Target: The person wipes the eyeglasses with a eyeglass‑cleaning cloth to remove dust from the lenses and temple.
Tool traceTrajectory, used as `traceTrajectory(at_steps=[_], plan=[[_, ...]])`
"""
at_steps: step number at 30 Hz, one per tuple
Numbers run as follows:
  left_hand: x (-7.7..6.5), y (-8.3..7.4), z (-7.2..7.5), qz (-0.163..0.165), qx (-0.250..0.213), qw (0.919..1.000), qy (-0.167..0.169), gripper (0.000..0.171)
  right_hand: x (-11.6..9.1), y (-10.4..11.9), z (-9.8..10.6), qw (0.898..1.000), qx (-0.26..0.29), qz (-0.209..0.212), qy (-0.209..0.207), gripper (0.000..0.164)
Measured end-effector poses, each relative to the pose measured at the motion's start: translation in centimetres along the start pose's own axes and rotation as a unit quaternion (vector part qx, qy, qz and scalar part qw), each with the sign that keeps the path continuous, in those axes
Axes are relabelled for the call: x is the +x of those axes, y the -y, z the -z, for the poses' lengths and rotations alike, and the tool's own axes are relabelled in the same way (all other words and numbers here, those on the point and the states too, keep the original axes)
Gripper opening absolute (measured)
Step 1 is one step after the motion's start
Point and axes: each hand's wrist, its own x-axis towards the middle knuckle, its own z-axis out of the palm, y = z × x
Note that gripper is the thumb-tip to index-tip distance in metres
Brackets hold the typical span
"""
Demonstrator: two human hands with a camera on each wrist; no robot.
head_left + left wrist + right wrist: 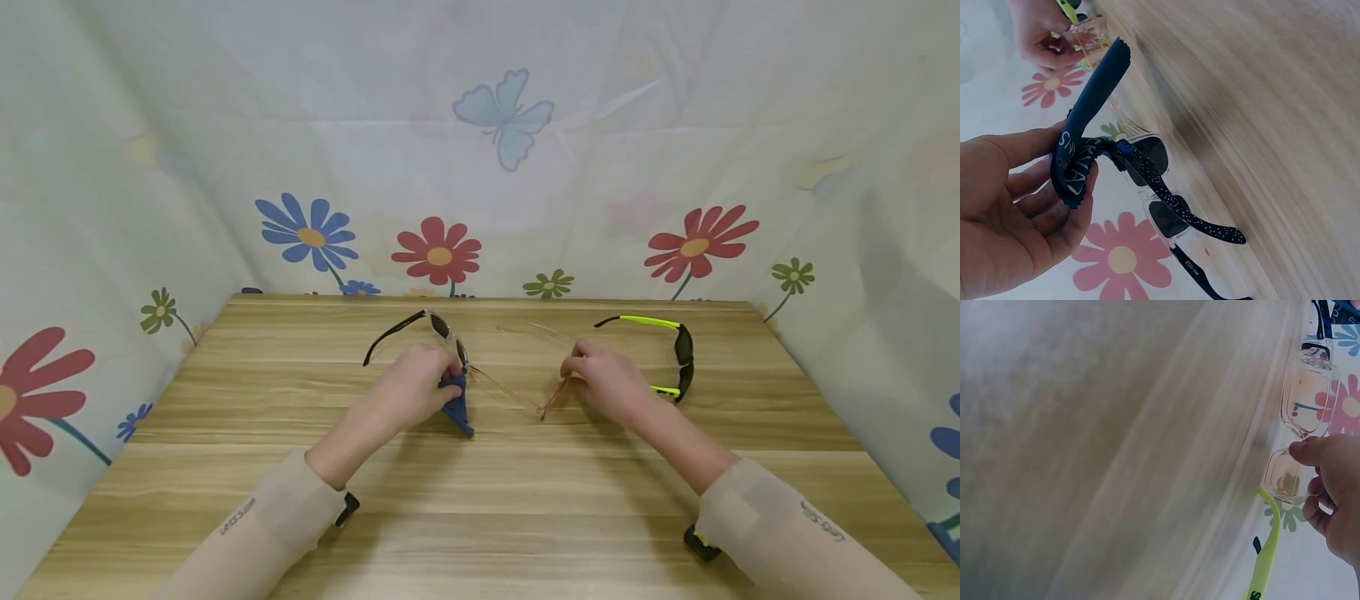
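My left hand [414, 382] pinches a dark blue cleaning cloth [1088, 103] with white lettering and zigzag edges, folded between thumb and fingers. Beyond that hand on the table stand sunglasses [1167, 219] with clear front frames, dark lenses and black speckled temples. On the right, my other hand [606, 379] holds eyeglasses [1310, 394] with clear pinkish frames, thumb and fingers at the bridge. Their lenses hang close over the wood, and their thin temples stretch across the head view. The cloth and these eyeglasses are apart.
Sports sunglasses [684, 354] with yellow-green temples and dark lenses lie right of my right hand, partly hidden by it. The wood-grain table [495, 525] ends at a pale curtain [360, 158] printed with flowers and a butterfly, which also encloses both sides.
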Motion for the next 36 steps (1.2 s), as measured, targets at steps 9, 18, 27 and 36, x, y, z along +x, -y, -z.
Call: traceTrajectory(at_steps=[9, 18, 27, 36], plan=[[0.1, -0.2, 0.0, -0.009, 0.002, 1.0000, 0.004, 0.014, -0.5, 0.2, 0.1, 1.000, 0.004, 0.021, -0.008, 0.017], [0.0, -1.0, 0.1, -0.013, 0.002, 0.9999, -0.009, 0.014, -1.0, 0.5, 0.6, 0.999, 0.029, 0.044, 0.001, 0.019], [-0.1, -2.2, 0.2, -0.021, -0.012, 0.9995, -0.021, 0.013, -0.3, 2.4, 2.0, 0.997, 0.053, 0.051, 0.003, 0.013], [0.1, -2.3, 0.0, -0.026, -0.007, 0.9995, -0.018, 0.011, -0.4, 2.5, 2.6, 0.998, 0.038, 0.001, 0.054, 0.021]])
